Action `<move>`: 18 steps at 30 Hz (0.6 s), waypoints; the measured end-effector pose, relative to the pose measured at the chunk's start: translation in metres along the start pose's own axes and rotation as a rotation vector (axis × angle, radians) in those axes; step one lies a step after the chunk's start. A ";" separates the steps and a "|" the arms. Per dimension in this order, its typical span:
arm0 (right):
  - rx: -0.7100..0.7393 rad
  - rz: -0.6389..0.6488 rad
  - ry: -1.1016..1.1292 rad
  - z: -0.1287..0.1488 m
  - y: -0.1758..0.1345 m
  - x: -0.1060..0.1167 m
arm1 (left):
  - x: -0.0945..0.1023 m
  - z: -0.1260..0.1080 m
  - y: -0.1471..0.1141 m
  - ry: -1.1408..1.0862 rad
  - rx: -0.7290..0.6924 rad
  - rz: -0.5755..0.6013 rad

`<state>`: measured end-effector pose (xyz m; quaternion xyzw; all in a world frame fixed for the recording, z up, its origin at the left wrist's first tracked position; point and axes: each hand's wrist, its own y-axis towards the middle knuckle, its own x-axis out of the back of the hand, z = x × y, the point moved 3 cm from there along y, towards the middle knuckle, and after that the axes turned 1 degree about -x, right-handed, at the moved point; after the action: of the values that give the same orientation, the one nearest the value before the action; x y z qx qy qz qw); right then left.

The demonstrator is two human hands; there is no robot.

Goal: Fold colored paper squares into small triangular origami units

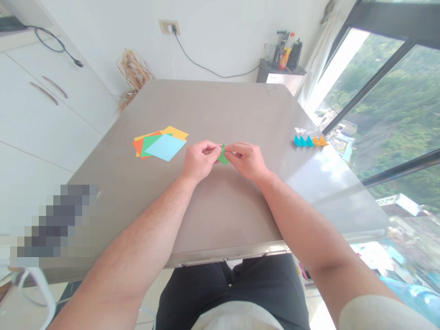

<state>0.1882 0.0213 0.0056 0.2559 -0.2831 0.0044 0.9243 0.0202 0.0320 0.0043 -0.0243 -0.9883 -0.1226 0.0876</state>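
Observation:
Between my two hands is a small folded green paper [223,158], held just above the middle of the table. My left hand [202,158] pinches its left side with thumb and forefinger. On the other side, my right hand [248,158] pinches the upper right part. Fingertips cover much of the paper, so its exact folds are hidden. To the left lies a fanned pile of loose paper sheets [165,147] in light blue, green, orange and yellow. Over at the right edge stands a row of several small folded paper shapes [305,141], blue and orange.
The grey-brown table [220,107] reaches to the wall, with its front edge near my lap. A blurred-out dark object [58,220] lies at the left. Behind the table are dried stalks [134,71] and a small cabinet [280,75] bearing bottles. A window [388,91] runs along the right.

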 end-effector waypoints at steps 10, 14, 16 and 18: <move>-0.031 -0.020 -0.038 0.001 0.000 -0.001 | 0.001 0.002 0.001 0.105 -0.029 -0.022; -0.023 -0.042 -0.043 0.001 0.000 0.000 | 0.001 0.002 0.001 0.089 -0.020 -0.031; -0.001 -0.050 -0.038 0.002 -0.001 0.001 | 0.000 0.001 0.000 0.064 -0.013 -0.040; 0.018 -0.036 -0.042 0.002 -0.001 0.001 | 0.000 0.000 0.000 0.053 -0.007 -0.047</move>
<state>0.1877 0.0193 0.0072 0.2693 -0.2978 -0.0149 0.9157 0.0200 0.0318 0.0040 0.0019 -0.9855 -0.1284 0.1106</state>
